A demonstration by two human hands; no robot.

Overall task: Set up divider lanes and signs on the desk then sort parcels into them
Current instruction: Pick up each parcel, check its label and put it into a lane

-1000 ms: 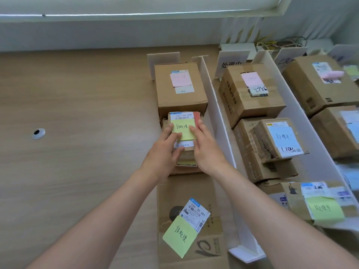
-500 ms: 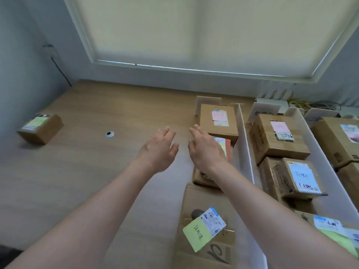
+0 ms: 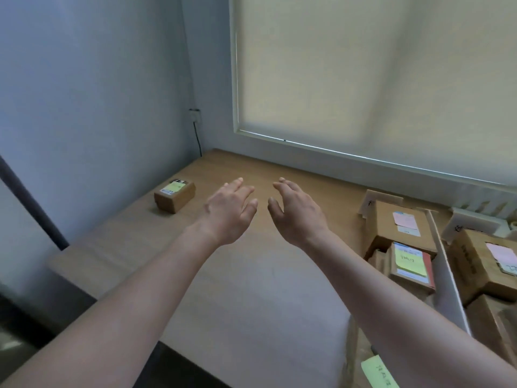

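One head-worn view looks forward and down across the desk [image 3: 251, 289] toward the window blind [image 3: 377, 74], close above the desk's near edge.

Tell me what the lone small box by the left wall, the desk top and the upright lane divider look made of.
Small box: brown corrugated cardboard, matte, with a yellow-green paper note on top.
Desk: wood-look surface with faint grain, likely laminate.
Divider: flat white matte sheet, perhaps foam board or plastic.
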